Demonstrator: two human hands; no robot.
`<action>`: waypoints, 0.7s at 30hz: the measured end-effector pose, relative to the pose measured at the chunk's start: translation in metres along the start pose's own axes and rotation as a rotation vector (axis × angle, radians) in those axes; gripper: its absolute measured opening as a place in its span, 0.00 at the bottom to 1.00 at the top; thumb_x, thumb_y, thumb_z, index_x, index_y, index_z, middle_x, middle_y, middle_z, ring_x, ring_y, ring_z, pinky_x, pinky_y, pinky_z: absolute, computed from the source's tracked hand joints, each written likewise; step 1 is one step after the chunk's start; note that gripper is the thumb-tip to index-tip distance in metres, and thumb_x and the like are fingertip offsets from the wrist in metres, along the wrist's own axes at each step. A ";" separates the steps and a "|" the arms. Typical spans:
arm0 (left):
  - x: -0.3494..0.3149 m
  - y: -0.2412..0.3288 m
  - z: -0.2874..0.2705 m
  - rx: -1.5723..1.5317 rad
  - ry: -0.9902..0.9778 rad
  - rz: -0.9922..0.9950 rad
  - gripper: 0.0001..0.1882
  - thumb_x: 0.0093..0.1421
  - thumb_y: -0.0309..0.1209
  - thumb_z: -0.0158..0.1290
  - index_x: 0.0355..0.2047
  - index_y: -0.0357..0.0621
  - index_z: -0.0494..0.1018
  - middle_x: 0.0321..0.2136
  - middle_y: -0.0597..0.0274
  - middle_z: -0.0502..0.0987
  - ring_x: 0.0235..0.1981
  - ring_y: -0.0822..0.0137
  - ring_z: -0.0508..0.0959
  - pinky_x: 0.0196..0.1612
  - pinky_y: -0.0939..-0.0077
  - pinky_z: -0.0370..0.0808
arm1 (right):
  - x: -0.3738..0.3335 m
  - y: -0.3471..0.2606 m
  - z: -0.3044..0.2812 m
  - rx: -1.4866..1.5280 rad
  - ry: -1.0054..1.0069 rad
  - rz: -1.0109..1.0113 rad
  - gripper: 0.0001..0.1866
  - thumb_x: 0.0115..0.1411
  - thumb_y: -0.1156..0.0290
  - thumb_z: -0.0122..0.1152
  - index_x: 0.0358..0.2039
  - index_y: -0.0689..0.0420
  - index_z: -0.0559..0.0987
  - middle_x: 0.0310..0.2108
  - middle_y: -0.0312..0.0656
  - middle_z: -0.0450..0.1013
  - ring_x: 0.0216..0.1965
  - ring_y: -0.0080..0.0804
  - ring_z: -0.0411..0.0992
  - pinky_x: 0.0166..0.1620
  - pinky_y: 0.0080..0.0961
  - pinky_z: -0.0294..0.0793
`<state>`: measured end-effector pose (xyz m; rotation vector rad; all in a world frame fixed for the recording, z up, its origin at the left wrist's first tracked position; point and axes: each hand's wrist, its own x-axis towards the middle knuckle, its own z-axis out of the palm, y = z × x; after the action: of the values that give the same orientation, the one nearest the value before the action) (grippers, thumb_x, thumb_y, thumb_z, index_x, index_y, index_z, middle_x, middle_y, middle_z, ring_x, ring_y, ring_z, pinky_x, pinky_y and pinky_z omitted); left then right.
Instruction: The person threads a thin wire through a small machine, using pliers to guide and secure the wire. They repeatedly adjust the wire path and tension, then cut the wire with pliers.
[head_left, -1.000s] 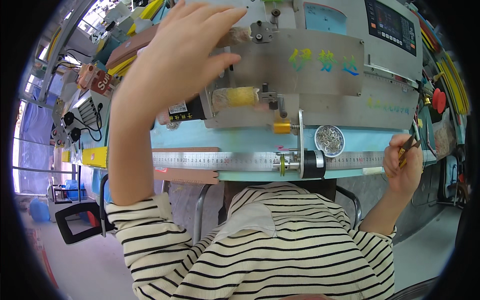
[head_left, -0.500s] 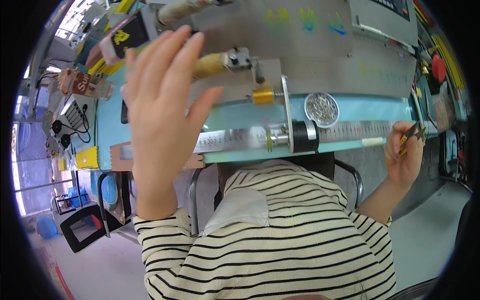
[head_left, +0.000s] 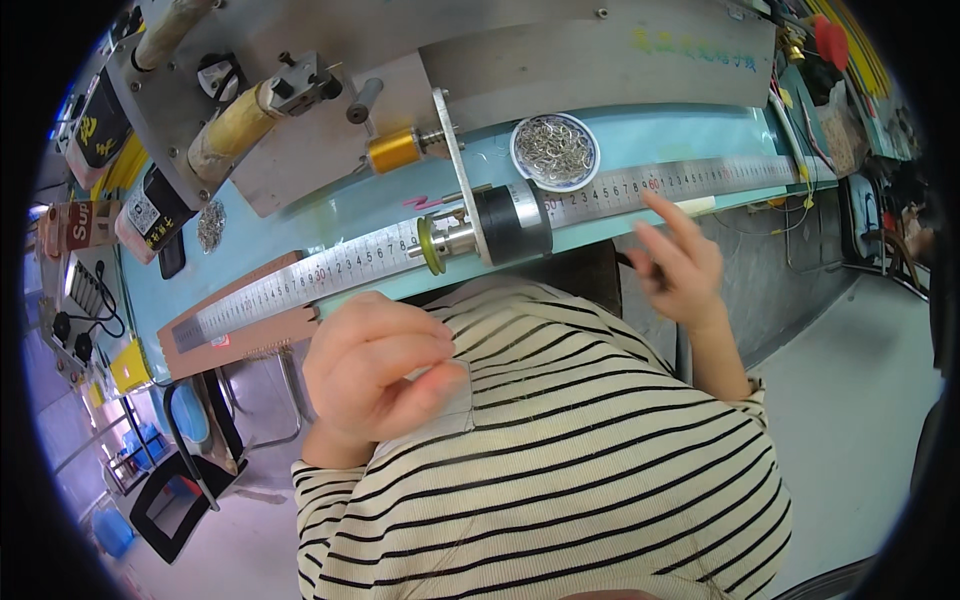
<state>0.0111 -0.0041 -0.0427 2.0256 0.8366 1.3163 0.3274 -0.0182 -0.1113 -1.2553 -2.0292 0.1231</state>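
Note:
My left hand [head_left: 375, 365] is in front of my striped top, its fingers curled and the thumb pressed toward them. Whatever it pinches, if anything, is too small to make out. Near the table's front edge, my right hand [head_left: 682, 262] is blurred by motion. Its index finger points out while the others curl around small dark snips [head_left: 650, 272], mostly hidden in the palm. Between the hands sits a black cylindrical motor [head_left: 515, 222] on a metal plate, with a yellow-green ringed shaft [head_left: 432, 246] on its left side.
A white bowl [head_left: 591, 182] of small metal pieces stands behind the motor. A long steel ruler [head_left: 350, 262] runs along the table's front edge. Further back are a gold cylinder [head_left: 394, 151], a yellowish wrapped handle [head_left: 232, 131] and metal panels [head_left: 600, 65]. A phone [head_left: 173, 256] lies at left.
My left hand has come down from over the machine to my chest, its spread fingers now curled. The right hand has moved inward with the snips. The whole view has shifted and tilted.

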 end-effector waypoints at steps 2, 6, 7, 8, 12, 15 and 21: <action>0.001 0.001 0.001 -0.042 -0.037 0.018 0.10 0.47 0.27 0.65 0.29 0.40 0.75 0.26 0.59 0.78 0.21 0.64 0.75 0.23 0.76 0.71 | -0.007 0.008 -0.007 -0.019 0.179 -0.033 0.27 0.41 0.87 0.61 0.44 0.53 0.80 0.51 0.48 0.72 0.22 0.26 0.74 0.26 0.20 0.75; -0.002 -0.007 0.007 -0.251 -0.267 -0.108 0.07 0.49 0.25 0.63 0.28 0.40 0.77 0.25 0.59 0.78 0.22 0.62 0.77 0.25 0.74 0.73 | -0.004 0.008 -0.006 -0.166 -0.125 0.128 0.18 0.46 0.86 0.63 0.40 0.59 0.80 0.42 0.47 0.76 0.25 0.29 0.76 0.28 0.21 0.76; -0.004 -0.008 0.010 -0.281 -0.272 -0.085 0.07 0.49 0.24 0.63 0.28 0.39 0.77 0.25 0.58 0.78 0.22 0.62 0.77 0.26 0.74 0.73 | 0.000 0.003 -0.002 -0.144 -0.065 0.102 0.15 0.46 0.86 0.65 0.37 0.60 0.80 0.37 0.47 0.78 0.26 0.30 0.77 0.28 0.21 0.76; -0.005 -0.009 0.015 -0.298 -0.276 -0.075 0.06 0.50 0.24 0.62 0.28 0.39 0.77 0.26 0.57 0.77 0.23 0.62 0.77 0.26 0.74 0.74 | 0.006 -0.002 0.000 -0.084 0.014 0.039 0.15 0.46 0.85 0.66 0.37 0.61 0.81 0.35 0.47 0.78 0.26 0.31 0.77 0.28 0.22 0.76; 0.002 0.006 0.033 -0.467 -0.384 -0.304 0.17 0.55 0.24 0.58 0.45 0.34 0.71 0.38 0.54 0.76 0.34 0.63 0.79 0.35 0.75 0.77 | 0.030 -0.037 -0.022 0.278 0.120 0.096 0.11 0.45 0.85 0.67 0.32 0.62 0.81 0.24 0.44 0.77 0.23 0.35 0.76 0.26 0.21 0.74; 0.013 0.018 0.043 -0.937 -0.685 -0.623 0.19 0.60 0.27 0.56 0.50 0.35 0.65 0.43 0.54 0.73 0.34 0.66 0.79 0.35 0.75 0.77 | 0.050 -0.056 -0.046 0.340 -0.286 -0.088 0.09 0.44 0.81 0.68 0.29 0.61 0.81 0.17 0.39 0.74 0.16 0.32 0.72 0.20 0.21 0.69; 0.018 0.009 0.007 -0.644 -0.699 -0.316 0.07 0.62 0.26 0.54 0.40 0.40 0.72 0.33 0.63 0.76 0.27 0.72 0.76 0.28 0.72 0.72 | 0.102 -0.064 -0.070 0.465 -0.150 0.027 0.07 0.44 0.80 0.65 0.26 0.64 0.78 0.17 0.38 0.71 0.15 0.22 0.64 0.19 0.16 0.57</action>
<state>0.0247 0.0028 -0.0278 1.5662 0.3182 0.5221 0.2982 0.0108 0.0214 -0.9985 -1.9549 0.6779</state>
